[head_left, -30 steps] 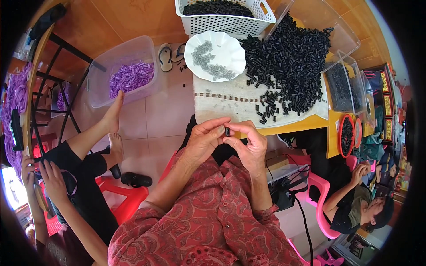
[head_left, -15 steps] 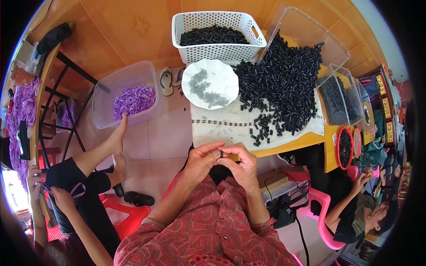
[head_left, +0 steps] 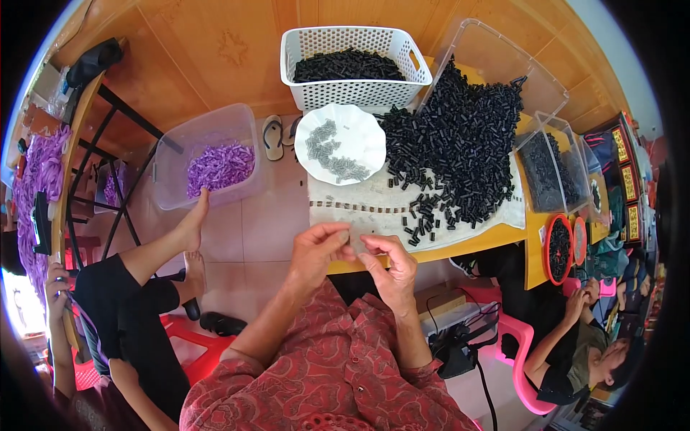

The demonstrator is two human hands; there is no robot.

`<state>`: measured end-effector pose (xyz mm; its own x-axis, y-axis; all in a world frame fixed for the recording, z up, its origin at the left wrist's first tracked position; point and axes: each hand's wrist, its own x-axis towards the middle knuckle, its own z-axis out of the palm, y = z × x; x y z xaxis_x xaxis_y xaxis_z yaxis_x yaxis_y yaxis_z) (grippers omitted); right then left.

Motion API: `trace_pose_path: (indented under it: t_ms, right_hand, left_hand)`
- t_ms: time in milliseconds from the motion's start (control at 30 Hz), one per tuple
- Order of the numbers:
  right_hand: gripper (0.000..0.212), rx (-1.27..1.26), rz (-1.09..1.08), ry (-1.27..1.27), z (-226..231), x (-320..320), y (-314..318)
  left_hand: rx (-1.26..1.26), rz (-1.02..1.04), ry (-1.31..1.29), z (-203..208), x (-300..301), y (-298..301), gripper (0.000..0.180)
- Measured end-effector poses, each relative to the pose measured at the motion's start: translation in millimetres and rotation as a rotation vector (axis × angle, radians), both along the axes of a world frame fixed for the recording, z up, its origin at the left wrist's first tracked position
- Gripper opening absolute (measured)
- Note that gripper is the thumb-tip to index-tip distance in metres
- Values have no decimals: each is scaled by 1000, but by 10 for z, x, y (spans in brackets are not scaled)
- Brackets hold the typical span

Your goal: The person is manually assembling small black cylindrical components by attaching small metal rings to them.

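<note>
My left hand (head_left: 314, 253) and my right hand (head_left: 393, 273) face each other just over the near edge of the yellow table (head_left: 460, 245). Each hand has its thumb and fingers pinched together, with a narrow gap between the two pinches. What they hold, if anything, is blurred and too small to name. Beyond them lies a white cloth (head_left: 330, 218) with a brown patterned stripe. On it, a white scalloped plate (head_left: 369, 136) carries small clear grey pieces (head_left: 325, 149). To its right spreads a big heap of short black tube-like pieces (head_left: 471, 136).
A white perforated basket (head_left: 352, 92) of black pieces stands at the back. Clear bins (head_left: 550, 161) and a red round tray (head_left: 559, 248) are at right. Left, a floor bin (head_left: 172, 161) holds purple strips. People sit on both sides; a pink chair (head_left: 519, 345) is at right.
My hands have drawn slightly apart and the left has shifted a little to the left. The dark bit seen between my fingertips before no longer shows there. The view has tilted slightly.
</note>
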<state>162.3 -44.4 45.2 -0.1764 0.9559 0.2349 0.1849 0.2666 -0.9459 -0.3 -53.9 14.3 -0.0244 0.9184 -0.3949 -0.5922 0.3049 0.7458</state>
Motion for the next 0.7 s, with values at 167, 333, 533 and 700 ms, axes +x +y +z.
trace_pose_path:
  t_ms: [167,333,533,700]
  right_hand:
    - [13,-55,-47,-2,-129,126,-26]
    - [12,-57,-35,-66,-77,111,-62]
    - [11,-12,-79,-146,-97,179,-56]
    - [11,37,-189,-238,-166,296,-15]
  left_hand:
    - [116,-5,189,352,-201,834,21]
    - [355,69,194,784,-298,2083,30]
    - [379,141,200,909,-294,2549,40]
    - [345,72,263,815,-256,1748,33]
